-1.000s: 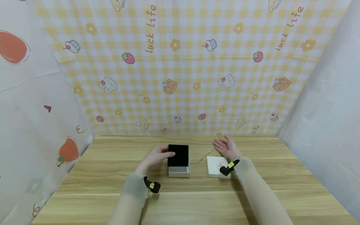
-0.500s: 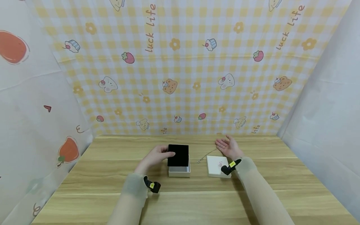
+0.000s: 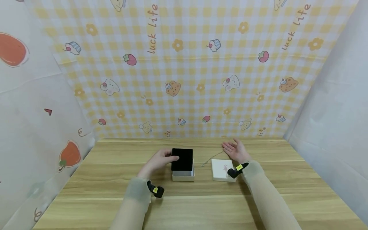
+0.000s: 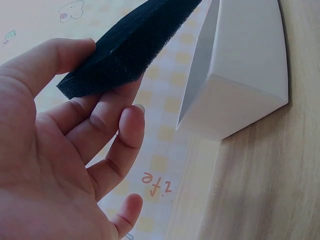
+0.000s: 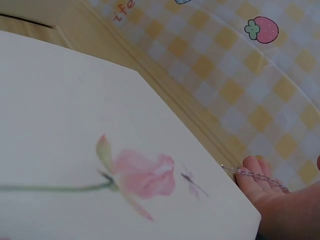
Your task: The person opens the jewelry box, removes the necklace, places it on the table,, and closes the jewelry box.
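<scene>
Between thumb and fingers my left hand [image 3: 157,161] pinches a square black foam pad [image 3: 185,158]. The pad is tilted above a small open white box [image 3: 183,178] on the table; the left wrist view shows a gap between the foam's edge [image 4: 120,57] and the box wall [image 4: 250,77]. My right hand [image 3: 237,152] lies palm up with fingers extended, behind the white box lid [image 3: 219,169]. A thin silver chain [image 3: 212,157] runs from those fingers down to the left onto the table. In the right wrist view the chain [image 5: 257,175] crosses the fingers.
Printed with a pink flower [image 5: 145,175], the lid lies to the right of the box. Both stand on a wood-grain table [image 3: 184,210]. A checked cloth [image 3: 184,70] hangs along the table's back edge, with pale cloths at both sides.
My right hand has shifted slightly to the right, and the chain's upper end has moved with it. The left hand and foam pad have hardly moved.
</scene>
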`<action>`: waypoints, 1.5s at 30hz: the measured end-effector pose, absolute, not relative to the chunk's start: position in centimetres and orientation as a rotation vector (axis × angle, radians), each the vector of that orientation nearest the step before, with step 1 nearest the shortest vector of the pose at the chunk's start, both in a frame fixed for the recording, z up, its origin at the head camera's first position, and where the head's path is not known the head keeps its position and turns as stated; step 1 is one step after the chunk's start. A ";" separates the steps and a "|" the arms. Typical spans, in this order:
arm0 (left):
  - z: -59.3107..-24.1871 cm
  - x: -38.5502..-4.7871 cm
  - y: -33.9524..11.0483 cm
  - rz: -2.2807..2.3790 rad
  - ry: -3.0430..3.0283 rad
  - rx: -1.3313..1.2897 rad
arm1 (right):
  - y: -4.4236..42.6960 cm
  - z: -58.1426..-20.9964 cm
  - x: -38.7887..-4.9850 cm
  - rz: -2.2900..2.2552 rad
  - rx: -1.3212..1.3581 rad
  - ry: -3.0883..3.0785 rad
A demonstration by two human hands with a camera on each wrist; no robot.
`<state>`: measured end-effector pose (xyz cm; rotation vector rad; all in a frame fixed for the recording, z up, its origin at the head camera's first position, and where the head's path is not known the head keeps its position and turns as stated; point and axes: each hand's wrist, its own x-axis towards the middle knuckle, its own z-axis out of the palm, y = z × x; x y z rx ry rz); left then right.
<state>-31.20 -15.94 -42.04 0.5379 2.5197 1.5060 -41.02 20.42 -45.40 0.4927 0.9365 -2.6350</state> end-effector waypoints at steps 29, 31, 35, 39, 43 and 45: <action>-42.2 -31.4 -16.3 1.508 2.528 0.535 | 21.9 -45.6 -41.4 -2.658 0.505 0.862; -42.3 -31.5 -16.2 1.505 2.536 0.521 | 22.0 -45.7 -41.4 -2.661 0.503 0.858; -42.4 -31.6 -16.2 1.506 2.537 0.509 | 22.5 -45.7 -41.4 -2.662 0.505 0.844; -42.4 -31.6 -16.1 1.508 2.536 0.512 | 23.0 -45.7 -41.5 -2.671 0.510 0.825; -41.9 -31.2 -16.1 1.507 2.540 0.539 | 23.5 -45.7 -41.5 -2.688 0.506 0.789; -41.9 -31.3 -16.1 1.504 2.541 0.541 | 23.7 -45.6 -41.6 -2.695 0.508 0.772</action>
